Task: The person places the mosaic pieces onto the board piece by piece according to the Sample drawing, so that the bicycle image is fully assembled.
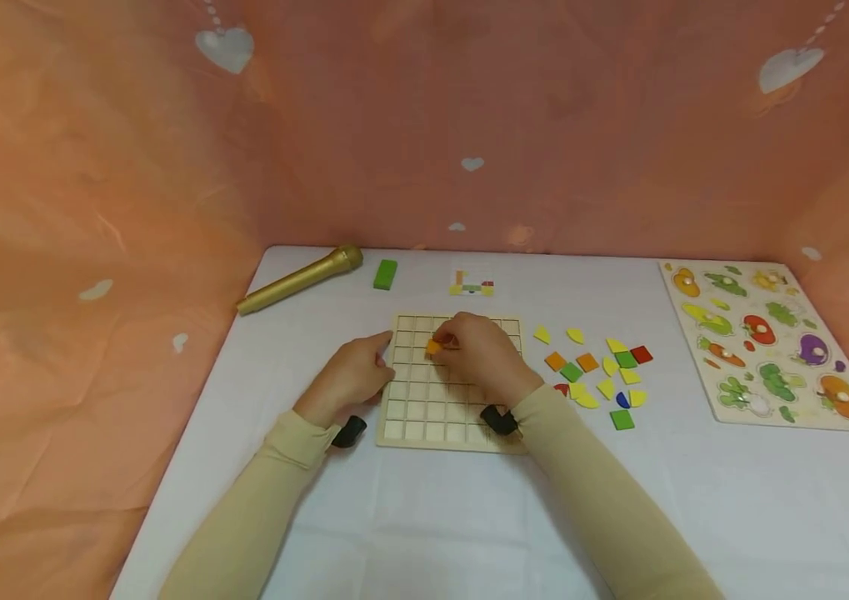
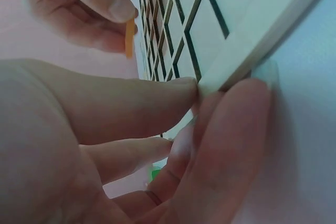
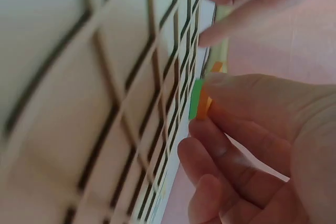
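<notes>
The wooden grid board (image 1: 412, 411) lies flat on the white table. At its left edge is my left hand (image 1: 349, 377); in the left wrist view the left thumb and a finger (image 2: 231, 129) grip the board's rim (image 2: 252, 45). My right hand (image 1: 480, 350) pinches a small orange piece (image 1: 433, 347) above the board's upper left part. In the right wrist view the orange piece (image 3: 201, 104) stands on edge between thumb and fingertips, and a bit of orange shows above the thumb. The right hand hides part of the grid.
Yellow, green, orange, red and blue pieces (image 1: 587, 362) lie right of the board. Behind it are a patterned card (image 1: 472, 282), a green block (image 1: 385, 274) and a gold microphone (image 1: 297, 282). A vegetable puzzle board (image 1: 776, 346) lies at the far right.
</notes>
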`<control>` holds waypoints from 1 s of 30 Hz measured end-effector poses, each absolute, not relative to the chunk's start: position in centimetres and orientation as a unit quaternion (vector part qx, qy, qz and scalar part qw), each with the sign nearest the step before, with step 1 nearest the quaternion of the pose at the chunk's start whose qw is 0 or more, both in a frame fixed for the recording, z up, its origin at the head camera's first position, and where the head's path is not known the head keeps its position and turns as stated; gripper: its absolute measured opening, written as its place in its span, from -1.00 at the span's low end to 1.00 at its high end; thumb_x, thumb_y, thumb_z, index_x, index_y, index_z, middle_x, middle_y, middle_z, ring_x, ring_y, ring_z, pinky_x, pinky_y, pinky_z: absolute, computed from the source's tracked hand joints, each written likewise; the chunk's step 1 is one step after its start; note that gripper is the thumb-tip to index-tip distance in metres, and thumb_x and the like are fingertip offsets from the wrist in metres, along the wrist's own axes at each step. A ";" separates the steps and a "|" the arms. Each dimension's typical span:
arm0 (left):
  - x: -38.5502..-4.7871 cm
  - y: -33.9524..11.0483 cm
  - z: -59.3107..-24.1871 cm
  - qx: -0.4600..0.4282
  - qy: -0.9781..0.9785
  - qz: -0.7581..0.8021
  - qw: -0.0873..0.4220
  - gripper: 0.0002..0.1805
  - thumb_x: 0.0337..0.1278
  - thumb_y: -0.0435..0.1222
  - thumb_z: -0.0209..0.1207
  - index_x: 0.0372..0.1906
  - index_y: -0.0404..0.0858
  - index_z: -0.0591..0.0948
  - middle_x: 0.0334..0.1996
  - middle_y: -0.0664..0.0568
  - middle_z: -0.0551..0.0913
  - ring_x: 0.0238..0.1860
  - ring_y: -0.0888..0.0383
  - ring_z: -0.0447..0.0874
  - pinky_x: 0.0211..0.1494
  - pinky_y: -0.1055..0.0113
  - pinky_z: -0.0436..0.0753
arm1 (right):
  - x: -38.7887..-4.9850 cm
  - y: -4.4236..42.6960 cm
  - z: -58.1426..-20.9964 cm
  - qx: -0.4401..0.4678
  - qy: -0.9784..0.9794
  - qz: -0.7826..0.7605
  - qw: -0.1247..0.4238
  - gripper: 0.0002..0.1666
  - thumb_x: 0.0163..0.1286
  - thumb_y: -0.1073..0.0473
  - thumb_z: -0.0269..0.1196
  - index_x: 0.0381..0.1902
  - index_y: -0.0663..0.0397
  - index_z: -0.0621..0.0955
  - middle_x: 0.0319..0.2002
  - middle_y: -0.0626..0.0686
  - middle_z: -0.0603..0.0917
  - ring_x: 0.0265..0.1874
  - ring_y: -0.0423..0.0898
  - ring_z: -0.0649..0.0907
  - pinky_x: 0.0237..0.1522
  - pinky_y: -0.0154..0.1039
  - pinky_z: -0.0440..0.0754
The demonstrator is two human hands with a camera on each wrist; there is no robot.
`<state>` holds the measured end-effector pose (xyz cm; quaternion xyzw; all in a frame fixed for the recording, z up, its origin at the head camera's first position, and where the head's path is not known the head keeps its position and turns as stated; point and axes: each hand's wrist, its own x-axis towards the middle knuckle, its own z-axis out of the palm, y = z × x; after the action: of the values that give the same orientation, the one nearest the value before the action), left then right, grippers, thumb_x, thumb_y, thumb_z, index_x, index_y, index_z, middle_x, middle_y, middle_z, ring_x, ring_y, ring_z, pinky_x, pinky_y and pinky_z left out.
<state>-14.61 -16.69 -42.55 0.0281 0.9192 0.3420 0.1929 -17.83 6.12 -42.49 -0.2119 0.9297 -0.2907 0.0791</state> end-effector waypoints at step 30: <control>-14.8 -16.4 -42.6 0.022 0.912 0.353 0.209 -0.20 0.49 -0.36 0.25 0.72 -0.26 0.22 -0.27 -0.02 0.62 -0.56 0.16 0.61 -0.41 0.38 0.54 | -17.4 4.0 -43.3 -0.231 0.940 -0.245 0.056 -0.78 0.47 0.17 0.46 0.03 0.06 0.84 -0.03 0.05 0.80 -0.03 -0.02 0.75 0.13 -0.06 0.76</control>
<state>-14.81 -16.40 -42.62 0.0218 0.9116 0.3533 0.2091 -17.38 3.98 -43.28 -0.2310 0.9400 -0.2450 0.0556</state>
